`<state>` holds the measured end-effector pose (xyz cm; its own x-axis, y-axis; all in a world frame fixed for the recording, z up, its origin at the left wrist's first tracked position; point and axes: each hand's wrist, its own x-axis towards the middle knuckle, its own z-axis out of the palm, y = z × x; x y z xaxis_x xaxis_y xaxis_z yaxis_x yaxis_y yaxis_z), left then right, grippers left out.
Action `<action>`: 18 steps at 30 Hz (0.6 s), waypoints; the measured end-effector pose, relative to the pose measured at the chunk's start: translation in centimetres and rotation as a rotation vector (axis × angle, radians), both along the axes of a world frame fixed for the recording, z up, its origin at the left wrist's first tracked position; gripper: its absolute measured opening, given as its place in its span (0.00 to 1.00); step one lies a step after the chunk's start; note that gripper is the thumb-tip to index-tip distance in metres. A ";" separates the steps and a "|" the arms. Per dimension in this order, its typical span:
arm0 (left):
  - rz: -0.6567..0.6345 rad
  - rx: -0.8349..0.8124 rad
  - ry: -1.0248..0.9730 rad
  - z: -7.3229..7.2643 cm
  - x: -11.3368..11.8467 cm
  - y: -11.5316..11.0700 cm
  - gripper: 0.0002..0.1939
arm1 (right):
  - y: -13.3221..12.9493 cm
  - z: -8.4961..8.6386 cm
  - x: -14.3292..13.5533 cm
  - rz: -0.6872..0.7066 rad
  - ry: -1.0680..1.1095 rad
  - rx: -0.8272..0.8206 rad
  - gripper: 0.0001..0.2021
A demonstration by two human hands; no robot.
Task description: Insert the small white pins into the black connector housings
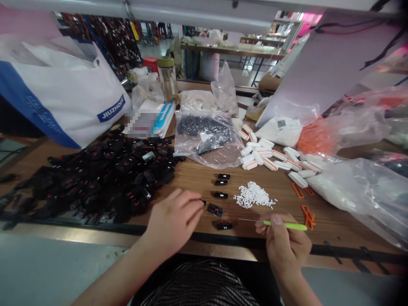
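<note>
My right hand (287, 244) is closed around the green handle of a thin pointed tool (287, 225), its metal tip pointing left. My left hand (177, 219) is over the table, fingers together, with a small black piece (204, 203) at its fingertips. Just right of it, several black parts form a column: one (224, 176) at the top, a tilted one (216, 209) lower down and another (224, 226) nearest the front edge. A pile of tiny white pins (253, 195) lies right of the column.
Black parts (121, 178) are heaped at the left. Behind sit a clear bag of black pieces (207, 136), a bottle (167, 78) and a white bag (63, 85). White pieces (270, 155), orange frames (307, 217) and plastic bags (360, 191) occupy the right.
</note>
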<state>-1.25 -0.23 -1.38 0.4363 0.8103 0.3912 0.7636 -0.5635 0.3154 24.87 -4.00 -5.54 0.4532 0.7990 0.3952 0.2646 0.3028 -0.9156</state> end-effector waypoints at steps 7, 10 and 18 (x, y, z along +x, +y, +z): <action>-0.166 -0.152 0.371 0.4 3.9 0.3 0.12 | -0.1 0.4 -0.2 0.028 0.014 0.056 0.14; -0.173 -0.184 0.412 0.6 4.6 0.3 0.13 | -0.2 0.4 -0.2 0.021 0.003 0.067 0.14; -0.110 -0.268 0.384 0.2 6.1 -0.2 0.15 | 0.0 0.8 -0.2 -0.019 0.128 0.028 0.13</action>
